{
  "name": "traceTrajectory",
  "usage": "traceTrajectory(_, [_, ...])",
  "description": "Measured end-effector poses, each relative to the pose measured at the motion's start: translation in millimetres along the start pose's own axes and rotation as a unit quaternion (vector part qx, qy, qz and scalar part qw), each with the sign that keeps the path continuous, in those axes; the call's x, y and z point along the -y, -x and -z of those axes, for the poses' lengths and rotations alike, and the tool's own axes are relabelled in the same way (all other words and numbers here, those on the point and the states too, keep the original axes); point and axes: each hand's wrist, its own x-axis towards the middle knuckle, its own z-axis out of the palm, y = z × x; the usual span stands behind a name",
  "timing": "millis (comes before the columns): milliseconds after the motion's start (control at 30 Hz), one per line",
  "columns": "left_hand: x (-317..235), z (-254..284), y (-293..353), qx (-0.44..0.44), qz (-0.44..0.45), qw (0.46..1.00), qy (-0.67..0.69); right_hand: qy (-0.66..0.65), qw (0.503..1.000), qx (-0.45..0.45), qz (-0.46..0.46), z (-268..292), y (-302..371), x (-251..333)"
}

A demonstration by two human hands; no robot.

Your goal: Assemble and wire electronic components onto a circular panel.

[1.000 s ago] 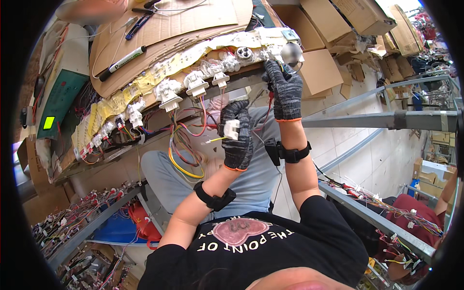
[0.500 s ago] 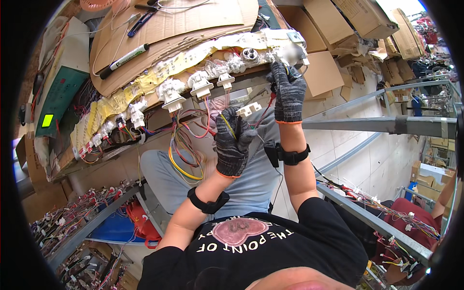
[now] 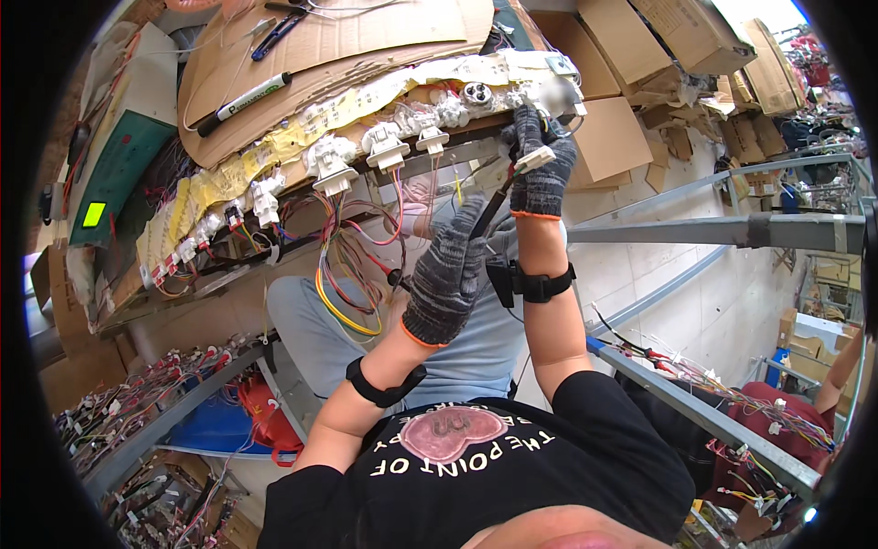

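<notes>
My left hand [image 3: 446, 273], in a grey knitted glove with an orange cuff, is closed around a slim black cable-like length [image 3: 490, 210], slightly smeared by motion. My right hand [image 3: 541, 174], gloved the same way, is at the right end of the board [image 3: 302, 174]. Its fingers are bent, and what they grip is hidden. A white plug connector [image 3: 535, 159] lies across the front of this glove, by the black length's upper end. White connector sockets [image 3: 382, 146] with hanging wires line the board's near edge. A yellow wire [image 3: 457, 188] stands just beyond my left fingertips.
A marker [image 3: 244, 105] and a cutter knife [image 3: 277, 38] lie on the cardboard sheet. A green-fronted tester [image 3: 114, 183] with a lit display stands left. Metal rails [image 3: 722, 234] carrying wire bundles flank me. Cardboard boxes [image 3: 604, 137] are stacked back right. Someone in dark red sits lower right.
The white connector has gone from above my left hand to the front of my right glove. My left hand has turned, and the black length now shows between the hands.
</notes>
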Motion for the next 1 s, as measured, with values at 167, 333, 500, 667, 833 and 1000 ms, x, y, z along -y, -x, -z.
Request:
traceTrajectory(167, [-10.1, -6.4, 0.3, -0.016, -0.016, 0.999, 0.032, 0.037, 0.998, 0.017, 0.056, 1.6, -1.2, 1.5])
traceTrajectory(333, [-17.4, -3.8, 9.3, -0.04, 0.019, 0.997, 0.057, 0.288, 0.912, -0.049, 0.289, 53.9, -10.3, -30.6])
traceTrajectory(500, [-16.0, -1.8, 5.3, -0.071, -0.001, 0.996, 0.063, 0.191, 0.93, 0.041, 0.311, 51.4, 66.8, 18.1])
traceTrajectory(667, [-21.0, 16.4, -27.4, -0.07, -0.021, 0.994, 0.077, 0.05, 0.941, 0.335, -0.023, 19.6, 50.2, 27.7])
traceTrajectory(833, [-21.0, 30.5, -45.3, -0.035, -0.014, 0.998, 0.05, 0.121, 0.884, 0.413, 0.182, 4.8, 25.7, 21.2])
traceTrajectory(1000, [-14.4, 29.9, -55.4, -0.027, 0.006, 0.997, 0.065, 0.234, 0.829, 0.396, 0.318, 2.8, 14.1, 17.3])
